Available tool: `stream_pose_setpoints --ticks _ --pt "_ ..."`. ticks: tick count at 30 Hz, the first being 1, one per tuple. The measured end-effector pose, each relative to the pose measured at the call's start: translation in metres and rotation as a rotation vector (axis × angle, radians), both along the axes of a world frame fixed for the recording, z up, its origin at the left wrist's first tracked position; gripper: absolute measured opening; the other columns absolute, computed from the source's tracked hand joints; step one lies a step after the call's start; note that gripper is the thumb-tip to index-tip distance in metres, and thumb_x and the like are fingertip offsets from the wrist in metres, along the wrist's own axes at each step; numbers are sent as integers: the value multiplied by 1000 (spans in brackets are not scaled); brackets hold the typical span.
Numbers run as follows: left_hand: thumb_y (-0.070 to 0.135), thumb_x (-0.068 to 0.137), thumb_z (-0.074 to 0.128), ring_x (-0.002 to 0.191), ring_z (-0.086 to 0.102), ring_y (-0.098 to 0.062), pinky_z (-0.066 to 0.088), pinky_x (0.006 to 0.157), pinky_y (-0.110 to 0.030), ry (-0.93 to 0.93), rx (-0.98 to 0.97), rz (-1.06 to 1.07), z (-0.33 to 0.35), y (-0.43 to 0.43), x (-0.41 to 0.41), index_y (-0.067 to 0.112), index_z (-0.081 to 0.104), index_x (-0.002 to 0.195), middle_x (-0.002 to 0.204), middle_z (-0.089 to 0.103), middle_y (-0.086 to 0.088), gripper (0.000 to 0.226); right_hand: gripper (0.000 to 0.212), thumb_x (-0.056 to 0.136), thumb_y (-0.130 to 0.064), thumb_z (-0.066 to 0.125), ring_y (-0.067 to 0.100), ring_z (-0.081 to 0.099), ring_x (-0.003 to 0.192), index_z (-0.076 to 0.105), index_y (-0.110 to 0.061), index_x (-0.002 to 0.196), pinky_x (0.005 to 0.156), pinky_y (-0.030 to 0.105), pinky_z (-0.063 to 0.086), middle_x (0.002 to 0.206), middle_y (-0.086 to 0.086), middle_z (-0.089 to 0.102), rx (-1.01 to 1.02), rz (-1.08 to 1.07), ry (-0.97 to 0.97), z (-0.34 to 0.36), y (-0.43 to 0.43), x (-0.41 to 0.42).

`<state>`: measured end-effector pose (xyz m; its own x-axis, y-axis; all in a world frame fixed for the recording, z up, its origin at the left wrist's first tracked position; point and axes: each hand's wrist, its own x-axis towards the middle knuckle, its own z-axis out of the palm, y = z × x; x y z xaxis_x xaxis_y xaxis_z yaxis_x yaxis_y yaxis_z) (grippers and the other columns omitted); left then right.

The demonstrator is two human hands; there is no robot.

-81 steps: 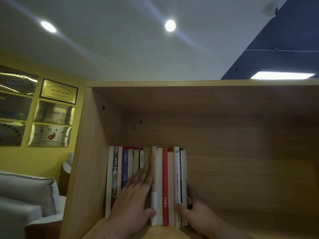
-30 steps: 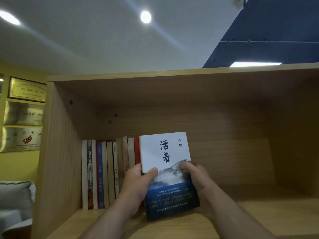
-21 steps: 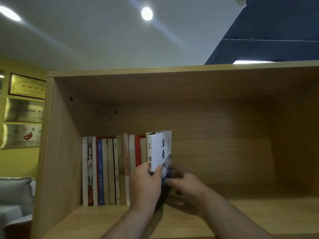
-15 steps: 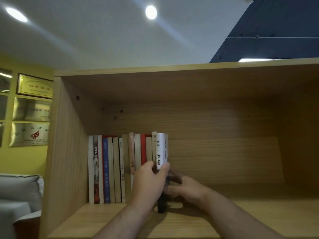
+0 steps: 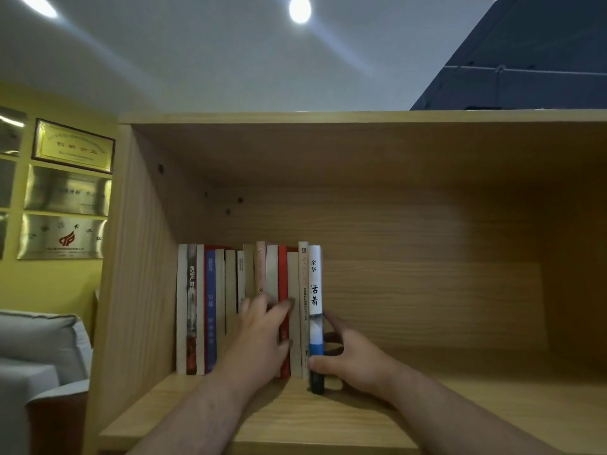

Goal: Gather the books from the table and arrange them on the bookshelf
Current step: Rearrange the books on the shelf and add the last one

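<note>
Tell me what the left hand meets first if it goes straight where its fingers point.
The row of books: fingers of the left hand seem to rest on the spine of the red book and its neighbours, though depth is unclear.

White ceiling (image 5: 197,67), two round lights (image 5: 300,8) lit. Yellow wall (image 5: 49,284) at left, gold and silver plaques (image 5: 74,146) hung in rows. Grey sofa (image 5: 39,339) below. Dark blue panel (image 5: 532,54) upper right.
</note>
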<state>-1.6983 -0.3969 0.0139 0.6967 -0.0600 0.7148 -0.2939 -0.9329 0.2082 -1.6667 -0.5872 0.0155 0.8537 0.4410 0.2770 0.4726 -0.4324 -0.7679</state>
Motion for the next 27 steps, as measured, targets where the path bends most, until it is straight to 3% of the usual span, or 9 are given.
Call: stream_pose_setpoints --ticks 2,4,10,13,16,19,21,23,27 --pt "50 89 64 154 -8 -27 5 125 -47 -42 91 178 5 1 2 42 -9 156 165 -11 2 99 82 88 -24 74 9 58 118 22 -46 149 86 17 49 113 -22 51 -5 -6 11 2 2 1" --pt "59 87 63 148 -32 -26 -10 124 -55 28 89 243 9 7 5 40 -32 147 158 -39 0 114 78 90 -22 72 12 59 115 25 -41 150 79 17 49 114 -19 50 -7 -33 39 5 5 4" --pt "63 78 71 140 -43 -23 -14 122 -57 149 25 200 4 16 17 42 -42 141 150 -51 4 132 66 89 -9 70 17 67 109 42 -36 142 94 36 57 122 -4 65 60 -62 181 11 14 14" --pt "63 78 71 141 -43 -23 -12 122 -57 146 23 209 5 16 17 42 -42 142 152 -50 4 132 63 90 -17 70 11 63 111 43 -35 143 96 32 54 124 -10 64 2 -75 114 9 15 17" --pt "65 78 69 147 -35 -26 -8 123 -58 128 14 217 6 13 13 42 -32 149 159 -40 2 126 65 92 -29 69 4 58 113 36 -37 147 87 18 48 123 -19 58 -42 -72 11 0 16 16" --pt "64 82 64 152 4 -28 15 124 -51 -28 23 180 22 7 3 44 -4 155 163 4 -2 101 67 88 -37 72 6 59 117 34 -47 142 99 26 50 130 -15 61 -52 -65 3 -6 15 21" --pt "58 85 65 145 29 -25 34 116 -46 -68 63 124 49 4 5 46 0 153 158 24 -1 95 62 88 -35 73 4 58 112 35 -50 134 98 24 49 124 -18 59 -53 -64 0 -6 13 23" --pt "56 84 68 134 49 -23 49 105 -45 35 94 113 82 1 9 47 5 153 155 38 0 94 65 88 -34 75 3 55 116 37 -41 139 97 19 47 128 -17 57 -66 -66 -29 -7 12 25" --pt "54 86 68 126 55 -20 49 103 -42 298 205 170 121 -7 5 35 34 151 146 52 3 76 75 89 -32 74 3 50 121 32 -33 151 96 17 38 143 -12 53 -84 -67 -51 -7 9 24"
